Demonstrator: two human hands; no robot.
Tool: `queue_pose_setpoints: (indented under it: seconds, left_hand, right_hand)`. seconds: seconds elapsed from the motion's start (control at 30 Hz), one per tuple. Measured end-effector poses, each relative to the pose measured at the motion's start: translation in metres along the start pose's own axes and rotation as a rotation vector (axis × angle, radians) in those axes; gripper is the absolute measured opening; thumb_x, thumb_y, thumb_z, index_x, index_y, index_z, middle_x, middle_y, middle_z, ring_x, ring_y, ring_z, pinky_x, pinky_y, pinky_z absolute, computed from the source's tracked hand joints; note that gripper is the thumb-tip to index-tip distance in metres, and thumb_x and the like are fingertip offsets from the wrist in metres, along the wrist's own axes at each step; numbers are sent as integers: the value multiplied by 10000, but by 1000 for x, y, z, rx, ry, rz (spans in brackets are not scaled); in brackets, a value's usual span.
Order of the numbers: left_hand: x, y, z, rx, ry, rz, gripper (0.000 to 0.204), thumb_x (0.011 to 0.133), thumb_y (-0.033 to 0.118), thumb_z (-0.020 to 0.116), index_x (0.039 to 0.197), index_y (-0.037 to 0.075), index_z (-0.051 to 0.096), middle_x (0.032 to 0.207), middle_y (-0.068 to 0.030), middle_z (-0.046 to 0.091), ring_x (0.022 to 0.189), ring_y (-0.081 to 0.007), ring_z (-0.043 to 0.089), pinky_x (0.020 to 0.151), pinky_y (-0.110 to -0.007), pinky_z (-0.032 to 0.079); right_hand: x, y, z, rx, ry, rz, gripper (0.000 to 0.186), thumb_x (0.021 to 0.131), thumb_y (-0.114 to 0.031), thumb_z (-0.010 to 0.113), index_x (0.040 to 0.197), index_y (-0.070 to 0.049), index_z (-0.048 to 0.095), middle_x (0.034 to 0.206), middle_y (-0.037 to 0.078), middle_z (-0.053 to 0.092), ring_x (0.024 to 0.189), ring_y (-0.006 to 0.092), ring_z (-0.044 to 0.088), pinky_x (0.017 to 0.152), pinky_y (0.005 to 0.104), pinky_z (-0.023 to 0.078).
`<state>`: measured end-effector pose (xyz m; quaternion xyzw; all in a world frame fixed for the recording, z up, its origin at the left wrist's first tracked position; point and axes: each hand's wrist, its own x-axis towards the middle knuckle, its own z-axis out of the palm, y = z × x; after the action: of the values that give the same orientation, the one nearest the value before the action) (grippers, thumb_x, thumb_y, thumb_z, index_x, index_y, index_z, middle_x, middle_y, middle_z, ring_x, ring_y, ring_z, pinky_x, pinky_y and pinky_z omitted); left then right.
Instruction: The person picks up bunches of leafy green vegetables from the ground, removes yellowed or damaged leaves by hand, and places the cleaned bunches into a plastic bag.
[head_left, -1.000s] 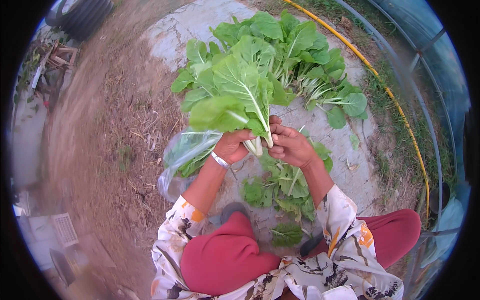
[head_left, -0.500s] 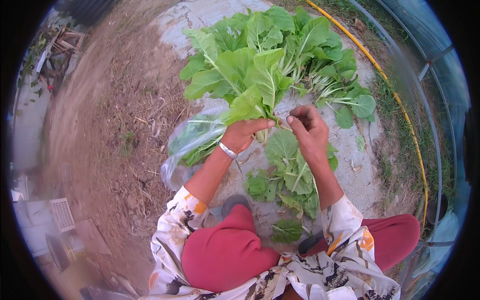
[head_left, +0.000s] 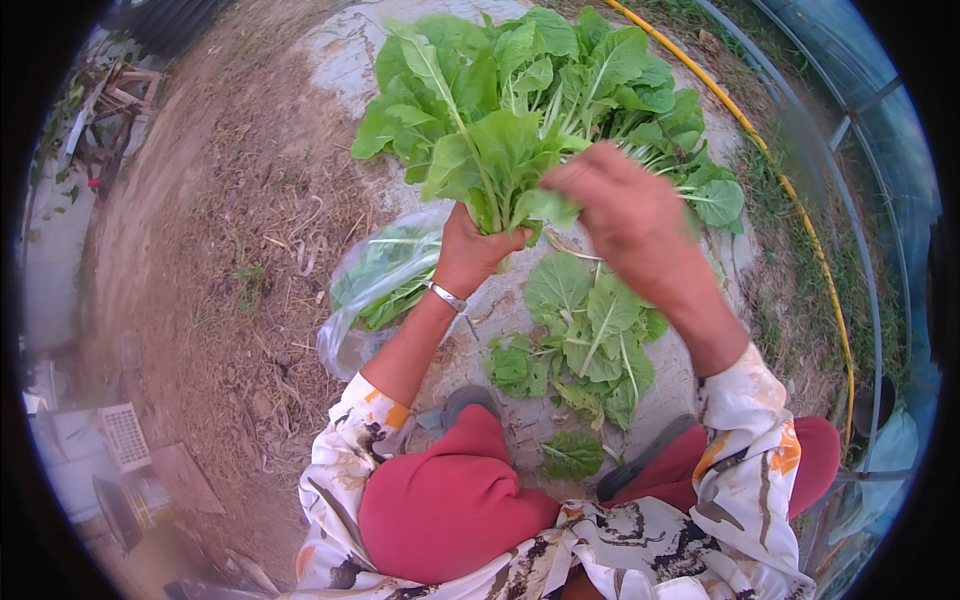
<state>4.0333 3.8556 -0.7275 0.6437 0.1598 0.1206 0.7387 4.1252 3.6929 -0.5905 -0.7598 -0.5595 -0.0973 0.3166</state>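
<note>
Bunch of greens (head_left: 490,175) is sitting just beyond and right of the plastic bag (head_left: 375,290); left hand (head_left: 477,250) is gripping its stems. Right hand (head_left: 625,220), farther right of the bag, is showing blurred; can't tell if it's pinching a leaf. Risk: hard pulling could be tearing leaves, loose gripping could be spilling stems. Left fingers are hiding stem bases; the leaf pile (head_left: 640,75) behind is blending with the bunch's far edge.

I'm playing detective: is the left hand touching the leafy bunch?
Touching: the head view shows the left hand closed around the leafy bunch near its base.
</note>
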Motion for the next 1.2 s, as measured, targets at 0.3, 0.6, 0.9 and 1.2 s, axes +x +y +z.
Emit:
queue_pose_setpoints:
  seconds: [0.3,0.6,0.9,1.2]
  left_hand:
    - [2,8,-22,-810,-212,-243,443,762,68,625,1184,25,500,998,-95,593,847,-205,581,720,-426,529]
    - [-3,9,-11,-898,-382,-360,485,733,97,636,1194,36,499,1001,-103,591,808,-208,566,686,-411,507]
    - [-3,8,-15,-957,-452,-385,425,754,71,628,1157,33,499,915,-104,567,723,-193,554,605,-381,494]
    - [-1,3,-31,-1198,-631,-383,475,738,111,637,1176,8,484,955,-101,545,758,-195,538,643,-405,494]
  right_hand:
    - [-41,36,-18,30,-659,195,479,727,-106,738,1178,-62,584,1012,162,627,778,276,638,717,349,505]
    - [10,19,16,312,41,120,381,781,-36,662,1147,-101,578,1109,109,565,792,265,628,676,345,518]
    - [0,64,29,-89,192,-87,108,856,-73,580,961,-75,557,926,100,554,733,284,568,606,387,464]
    - [-33,61,-14,446,-566,616,190,841,-192,673,819,-4,655,724,68,625,521,121,569,504,265,452]
